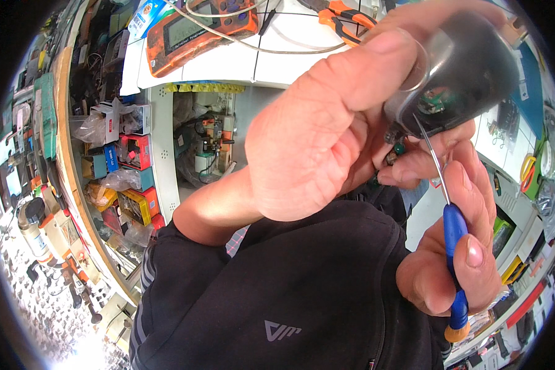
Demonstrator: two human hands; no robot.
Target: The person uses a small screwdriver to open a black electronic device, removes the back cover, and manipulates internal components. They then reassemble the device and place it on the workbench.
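My left hand [305,138] grips a dark, rounded plastic housing [481,69] and holds it up close to the camera. A bright metal ring edges the housing beside my thumb. Through an opening in its underside shows a green part [435,101], perhaps a circuit board. My right hand [467,259] holds a small screwdriver [455,245] with a blue handle and an orange end cap. Its thin steel shaft points up at the housing, with the tip at or just in front of the opening's edge; contact cannot be made out.
On the white tiled worktop [203,69] lie an orange handheld programmer [199,32] with a screen, a pale cable [277,50] and pliers [347,21] with orange-black handles. Shelves of small boxes [134,152] stand at the left. Scissors [528,171] are at the right.
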